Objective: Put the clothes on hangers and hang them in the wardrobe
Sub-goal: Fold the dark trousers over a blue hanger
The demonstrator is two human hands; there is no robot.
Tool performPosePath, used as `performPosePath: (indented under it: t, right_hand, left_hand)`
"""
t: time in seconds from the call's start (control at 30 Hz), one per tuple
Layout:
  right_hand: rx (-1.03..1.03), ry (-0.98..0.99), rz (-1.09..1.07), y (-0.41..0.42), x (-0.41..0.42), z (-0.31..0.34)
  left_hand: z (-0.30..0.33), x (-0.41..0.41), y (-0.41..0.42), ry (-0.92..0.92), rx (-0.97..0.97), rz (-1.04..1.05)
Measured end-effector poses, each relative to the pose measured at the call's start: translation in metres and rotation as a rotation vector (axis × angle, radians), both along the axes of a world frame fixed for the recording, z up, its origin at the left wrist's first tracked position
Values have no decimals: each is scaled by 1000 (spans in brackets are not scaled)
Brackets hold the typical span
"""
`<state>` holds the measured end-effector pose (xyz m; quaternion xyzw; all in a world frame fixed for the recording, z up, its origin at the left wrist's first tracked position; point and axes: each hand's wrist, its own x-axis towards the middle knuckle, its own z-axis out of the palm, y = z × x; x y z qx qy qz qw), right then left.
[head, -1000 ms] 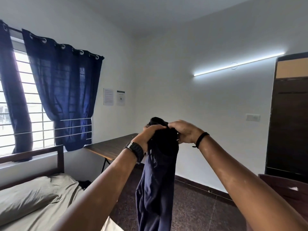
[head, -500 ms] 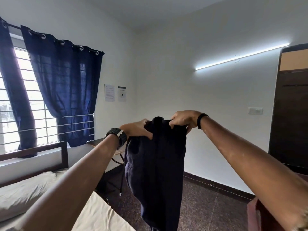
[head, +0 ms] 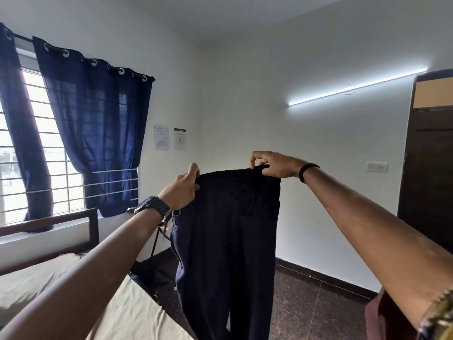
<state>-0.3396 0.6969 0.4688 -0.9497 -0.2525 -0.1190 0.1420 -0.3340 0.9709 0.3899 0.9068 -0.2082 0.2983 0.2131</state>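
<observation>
While both hands hold the dark navy trousers [head: 228, 241] up by the waistband, the step in hand looks like spreading the garment flat before it goes on a hanger (no hanger shows anywhere in view, so one will have to be fetched first). Nearest, below and left of the trousers, lies the bed [head: 127, 315] with its beige sheet. The trousers hang in the air above the bed's far corner and the dark floor [head: 306, 303], legs straight down and out of view at the bottom edge. The left hand [head: 182, 190], a watch at its wrist, pinches the left end of the waistband between thumb and fingers; the right hand [head: 272, 165], a black band at its wrist, pinches the right end, so each grip is clenched on cloth. The waistband is pulled nearly level between them. The fabric looks soft and limp, with a drawstring dangling at the left side. Next I judge the trousers need folding over a hanger bar, which calls for freeing one hand. Beyond the trousers, to their right, stands a dark wooden door [head: 426, 182], whether room or wardrobe I cannot tell.
</observation>
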Motion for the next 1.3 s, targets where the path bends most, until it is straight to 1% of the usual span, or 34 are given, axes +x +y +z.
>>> performPosePath:
  t: [0.1, 0.2, 0.3, 0.4, 0.5, 0.57, 0.6, 0.7, 0.73, 0.8, 0.87, 0.93, 0.97, 1.07, 1.17, 1.3]
  right_hand:
    - [-50, -72, -30, -3, 4, 4]
    - [-90, -146, -54, -8, 10, 8]
    - [-123, -212, -86, -14, 15, 12]
    - [-147, -250, -127, -17, 20, 11]
    - [-155, -255, -157, -19, 22, 10]
    - [-153, -235, -171, -19, 21, 10]
    - [-162, -228, -179, -18, 21, 9]
    - [-221, -195, -236, -13, 14, 9]
    - [-249, -183, -260, -9, 12, 9]
    - [-282, -163, -287, 1, 7, 12]
    - [-232, -123, -270, 12, 1, 17]
    - [-165, -78, -239, 18, -6, 23]
    - [-118, -49, -216, 19, -10, 27]
    - [165, 110, -72, 24, -22, 33]
    - [319, 178, 10, 29, -35, 39]
    - [504, 111, 1, 33, -47, 44]
  left_hand:
    - [9, 3, 1, 97, 10, -107]
    - [25, -3, -1, 154, 96, -202]
    - [42, -11, -8, 147, 239, -300]
    - [59, -23, -18, 334, 276, -358]
    - [64, -29, -28, 586, 182, -383]
    - [62, -29, -35, 713, 140, -365]
    - [60, -29, -40, 725, 145, -327]
    - [62, -27, -55, 625, 222, -120]
    - [64, -26, -61, 626, 219, -70]
    - [67, -23, -69, 690, 104, -22]
    - [70, -23, -76, 705, -92, 0]
    - [75, -20, -81, 695, -262, -29]
    - [79, -20, -83, 721, -365, -63]
    - [92, -19, -86, 811, -604, -169]
    - [102, -13, -89, 818, -686, -200]
    - [118, -19, -95, 709, -726, -210]
